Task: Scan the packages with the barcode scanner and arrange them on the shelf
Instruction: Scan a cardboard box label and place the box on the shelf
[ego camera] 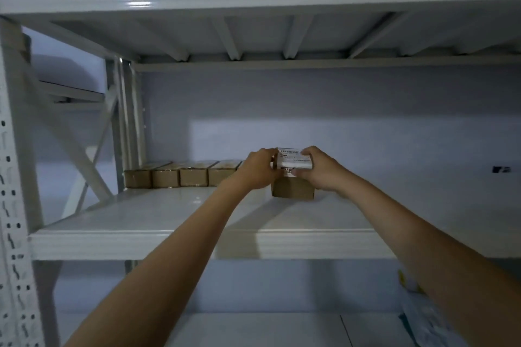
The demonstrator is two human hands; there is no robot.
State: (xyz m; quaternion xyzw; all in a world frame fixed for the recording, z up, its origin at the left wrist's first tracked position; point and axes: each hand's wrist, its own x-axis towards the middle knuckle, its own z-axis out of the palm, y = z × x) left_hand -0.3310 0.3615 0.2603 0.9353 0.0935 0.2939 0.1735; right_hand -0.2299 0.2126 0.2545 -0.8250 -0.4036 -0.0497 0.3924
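On the shelf [174,217], both hands grip a package [293,187]

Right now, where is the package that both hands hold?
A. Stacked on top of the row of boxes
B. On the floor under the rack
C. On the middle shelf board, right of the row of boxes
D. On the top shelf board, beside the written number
C: the package sits on the middle shelf board, with the left hand and right hand holding its sides, right of the row of boxes.

Four boxes [180,176] in a row at back left of middle shelf [169,242]. Labelled box [293,187] sits right of the row, left hand [260,169] and right hand [320,169] either side.
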